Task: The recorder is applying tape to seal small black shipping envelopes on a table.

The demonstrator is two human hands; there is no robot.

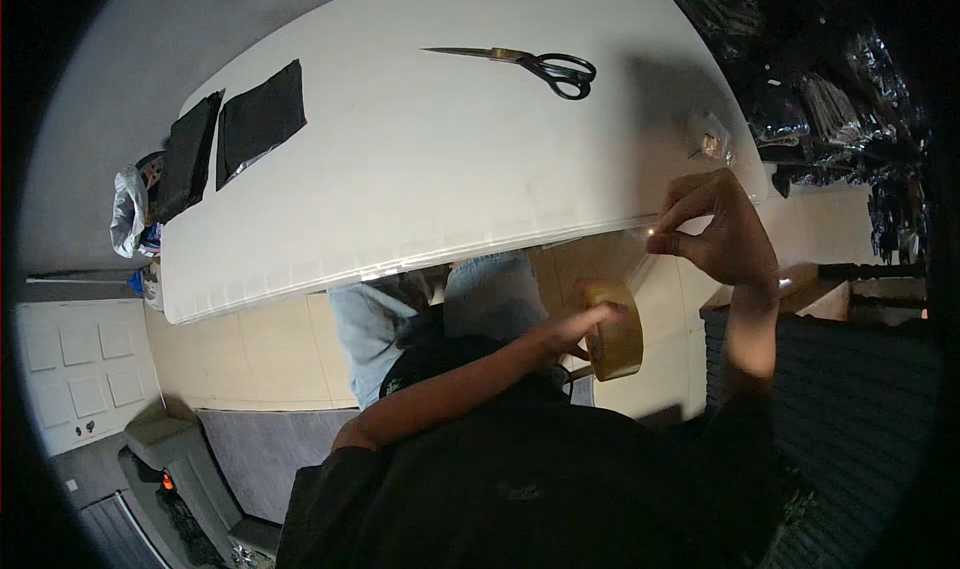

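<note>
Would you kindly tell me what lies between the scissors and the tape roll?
The head view shows white tabletop, its near edge, then floor between the scissors and the tape roll in the left hand.

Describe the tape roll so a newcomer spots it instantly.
Start at the white table. Below its near edge, the person's left hand grips the tape roll. Its thick amber ring sets it apart from the nearby blue jeans and black shirt.

Head-worn fisheye view — directed steeply downward, white table seen from close above, wearer's torso included below, edges bowed toward the rim.
</note>
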